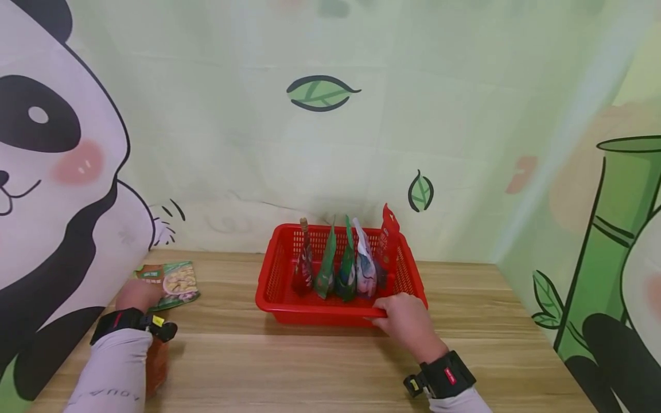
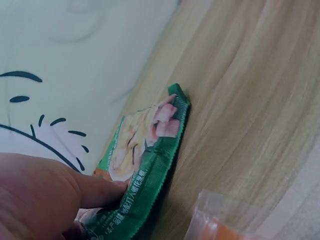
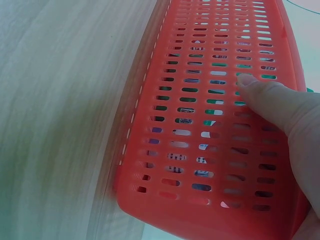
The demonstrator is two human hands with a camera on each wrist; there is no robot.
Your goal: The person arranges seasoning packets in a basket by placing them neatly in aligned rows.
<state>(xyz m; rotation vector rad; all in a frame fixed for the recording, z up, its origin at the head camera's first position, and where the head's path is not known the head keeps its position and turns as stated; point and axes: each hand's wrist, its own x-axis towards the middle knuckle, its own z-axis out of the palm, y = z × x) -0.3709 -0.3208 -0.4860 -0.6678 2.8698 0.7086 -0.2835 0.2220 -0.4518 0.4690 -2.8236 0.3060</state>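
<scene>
At the left, my left hand [image 1: 138,293] grips the near left part of a green food packet [image 1: 178,282] printed with a picture of food. In the left wrist view its thumb presses on the face of the packet [image 2: 142,145]; the other fingers are mostly hidden. My right hand [image 1: 405,321] holds the front rim of a red plastic basket [image 1: 320,312] near its right corner. The right wrist view has the thumb [image 3: 267,97] against the basket's slotted outer wall [image 3: 200,135], the fingers hidden over the rim.
Inside the basket several packets stand on edge in a row, among them a dark red one [image 1: 303,269], a green one [image 1: 326,269] and a red one [image 1: 388,244]. Partly under my left forearm lies an orange packet [image 1: 156,367]. A printed cloth wall [image 1: 320,172] borders the wooden table [image 1: 222,355].
</scene>
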